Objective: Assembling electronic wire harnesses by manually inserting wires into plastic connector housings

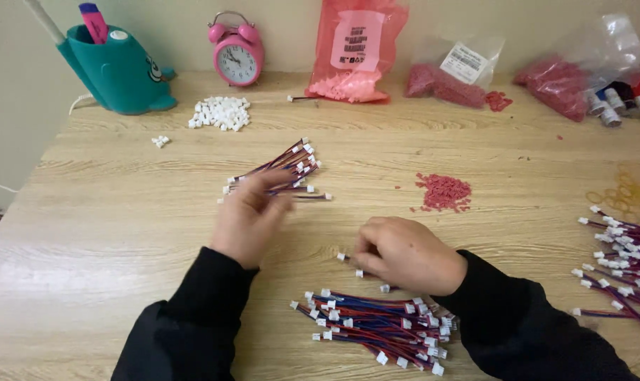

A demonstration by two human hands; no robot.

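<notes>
The left hand (249,219) reaches forward over the wooden table (122,233), its fingers drawn together and blurred at the near end of a small bundle of red and blue wire leads with white plugs (292,169); whether it pinches one of the leads cannot be told. The right hand (405,254) lies just to the right of the left, knuckles up and fingers curled in, pinching a short lead whose white plug (342,257) sticks out at the fingertips. Just below the right hand, touching the wrist side, lies a larger pile of the same leads (376,328). Well to the right of the right hand a third heap of leads (620,261) spreads near the table edge. Ahead of the right hand lies a patch of small red pieces (443,192). Beyond the left hand sit a heap of loose white plugs (221,113), a pink alarm clock (237,51) and a teal whale-shaped holder (115,70); farther right stand a pink plastic bag (355,49) and clear bags of red parts (450,74)
</notes>
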